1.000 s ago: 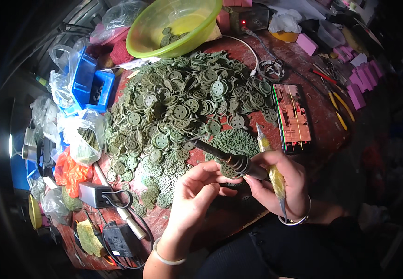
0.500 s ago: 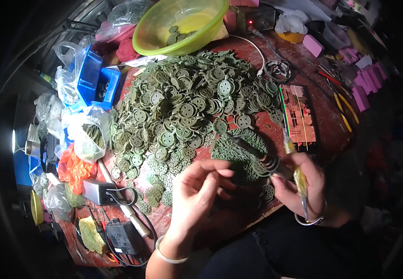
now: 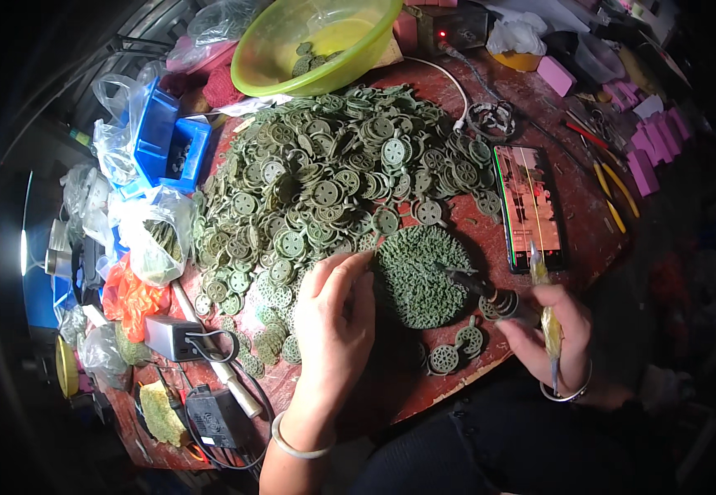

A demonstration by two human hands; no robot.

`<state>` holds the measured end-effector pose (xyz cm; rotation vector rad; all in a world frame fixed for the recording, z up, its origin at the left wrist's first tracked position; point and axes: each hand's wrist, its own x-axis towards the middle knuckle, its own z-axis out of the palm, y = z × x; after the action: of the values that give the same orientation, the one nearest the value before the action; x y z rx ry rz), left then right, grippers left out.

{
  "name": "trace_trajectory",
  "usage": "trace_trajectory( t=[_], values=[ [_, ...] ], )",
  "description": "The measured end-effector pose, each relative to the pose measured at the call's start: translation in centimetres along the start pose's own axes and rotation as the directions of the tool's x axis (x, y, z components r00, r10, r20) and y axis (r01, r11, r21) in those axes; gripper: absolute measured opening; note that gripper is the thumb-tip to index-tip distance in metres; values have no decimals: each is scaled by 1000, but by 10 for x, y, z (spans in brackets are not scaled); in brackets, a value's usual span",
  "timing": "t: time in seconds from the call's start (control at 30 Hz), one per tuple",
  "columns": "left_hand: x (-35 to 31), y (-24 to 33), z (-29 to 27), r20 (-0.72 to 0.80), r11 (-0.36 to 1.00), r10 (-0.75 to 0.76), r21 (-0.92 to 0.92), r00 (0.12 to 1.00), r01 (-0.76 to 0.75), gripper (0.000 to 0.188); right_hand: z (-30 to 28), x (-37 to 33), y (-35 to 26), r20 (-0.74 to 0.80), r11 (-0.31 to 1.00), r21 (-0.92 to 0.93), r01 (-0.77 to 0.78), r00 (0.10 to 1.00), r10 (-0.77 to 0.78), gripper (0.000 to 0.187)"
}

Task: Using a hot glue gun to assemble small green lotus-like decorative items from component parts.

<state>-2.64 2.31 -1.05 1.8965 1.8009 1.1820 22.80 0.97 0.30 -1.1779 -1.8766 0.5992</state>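
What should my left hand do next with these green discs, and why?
Probably pick one small green disc from the near edge of the pile. The left hand lies open with fingertips at that edge, holding nothing, beside the large round lattice piece. The right hand already aims the dark tool at that piece and also holds a yellow-handled tool.

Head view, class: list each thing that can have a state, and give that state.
Green plastic bowl: upright, holding a few discs.
Flat black phone: screen lit.
Dark box with red lamp: lamp lit.
Left hand: open, fingertips on green discs.
Right hand: gripping dark tool.
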Motion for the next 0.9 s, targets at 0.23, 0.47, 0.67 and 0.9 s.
trace_trajectory(
  t=[0.23,0.47,0.67,0.9],
  values=[
    [5,-6,1,-9,948,-181,-269,983,172,10,4,62,-18,94,992,48,113,989,-117,27],
    [6,-4,-2,-42,905,-283,-341,958,253,8,8,43,-26,100,985,161,-68,994,53,23],
    [29,-5,-7,233,872,-288,-336,929,355,9,3,14,-24,63,988,118,103,992,-111,33],
    [56,12,8,199,960,-266,-37,943,278,10,0,7,-17,45,968,249,42,997,-55,32]
  ],
)
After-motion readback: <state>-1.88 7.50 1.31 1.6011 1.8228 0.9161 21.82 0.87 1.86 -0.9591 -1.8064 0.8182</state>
